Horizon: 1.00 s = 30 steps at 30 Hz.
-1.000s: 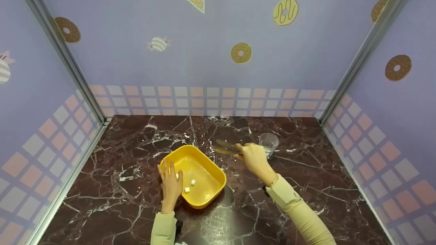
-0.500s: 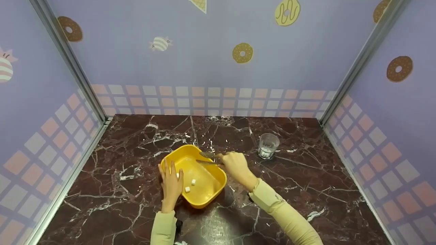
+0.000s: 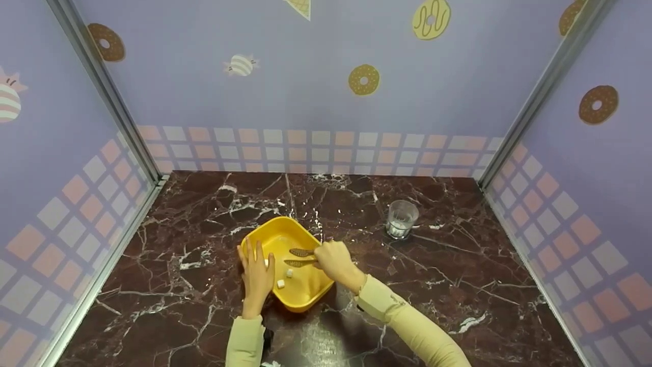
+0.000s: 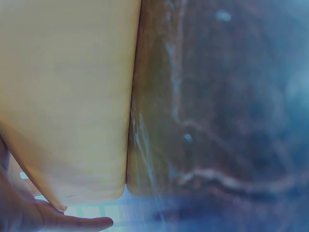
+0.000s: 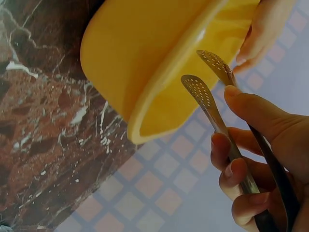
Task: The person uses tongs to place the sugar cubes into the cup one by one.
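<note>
My right hand (image 3: 333,261) grips metal tongs (image 5: 200,92) with perforated tips. In the head view the tips reach over the yellow basin (image 3: 310,285), a little apart and holding nothing. Small white cubes lie in the basin: one cube (image 3: 280,284) near its left wall, another cube (image 3: 289,273) just below the tong tips, and a third partly behind my left fingers. My left hand (image 3: 257,275) rests on the basin's left rim, fingers spread. The left wrist view shows the basin's outer wall (image 4: 72,96) and part of that hand.
A clear drinking glass (image 3: 402,219) stands on the dark marbled table (image 3: 193,306), right of and behind the basin. Patterned purple walls (image 3: 305,102) close off the back and both sides. Something small and white sits at the front edge of the head view.
My right hand has moved left and toward me with the tongs, from beside the glass to over the basin. The left hand and basin have stayed put.
</note>
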Tool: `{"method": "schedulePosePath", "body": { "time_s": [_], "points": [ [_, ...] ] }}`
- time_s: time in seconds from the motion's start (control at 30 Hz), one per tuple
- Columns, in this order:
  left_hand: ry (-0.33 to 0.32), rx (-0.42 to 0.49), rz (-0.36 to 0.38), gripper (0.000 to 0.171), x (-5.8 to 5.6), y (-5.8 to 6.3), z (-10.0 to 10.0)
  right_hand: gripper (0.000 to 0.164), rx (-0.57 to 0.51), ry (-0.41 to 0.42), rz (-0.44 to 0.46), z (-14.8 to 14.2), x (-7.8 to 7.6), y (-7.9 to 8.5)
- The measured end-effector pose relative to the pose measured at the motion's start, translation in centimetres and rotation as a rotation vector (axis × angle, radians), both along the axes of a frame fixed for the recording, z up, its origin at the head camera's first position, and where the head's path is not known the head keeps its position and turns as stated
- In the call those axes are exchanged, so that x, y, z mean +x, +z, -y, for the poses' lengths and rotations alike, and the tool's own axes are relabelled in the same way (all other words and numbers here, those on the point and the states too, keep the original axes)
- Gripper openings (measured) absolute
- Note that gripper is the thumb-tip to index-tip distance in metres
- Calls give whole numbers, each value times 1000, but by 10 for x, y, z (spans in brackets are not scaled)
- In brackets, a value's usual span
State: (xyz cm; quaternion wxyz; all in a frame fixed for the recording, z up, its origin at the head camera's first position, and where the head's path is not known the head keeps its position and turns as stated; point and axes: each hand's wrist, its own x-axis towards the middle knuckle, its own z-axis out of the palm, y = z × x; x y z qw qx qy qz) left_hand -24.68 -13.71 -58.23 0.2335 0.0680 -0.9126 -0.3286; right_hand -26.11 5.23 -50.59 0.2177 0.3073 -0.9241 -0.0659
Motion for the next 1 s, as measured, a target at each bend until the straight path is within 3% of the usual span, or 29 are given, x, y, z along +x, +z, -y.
{"method": "schedulePosePath", "body": {
  "time_s": [0.27,0.5,0.7,1.0],
  "points": [
    [-2,-3,-7,47,0,0,0,26,48,26,0,8,8,-10],
    [-2,21,2,48,1,1,0,25,120,17,-75,11,11,-17],
    [-2,27,-14,48,2,2,0,21,119,25,-109,10,10,-18],
    [-1,5,-20,47,0,-1,0,14,71,29,-78,8,10,-16]
  ]
}}
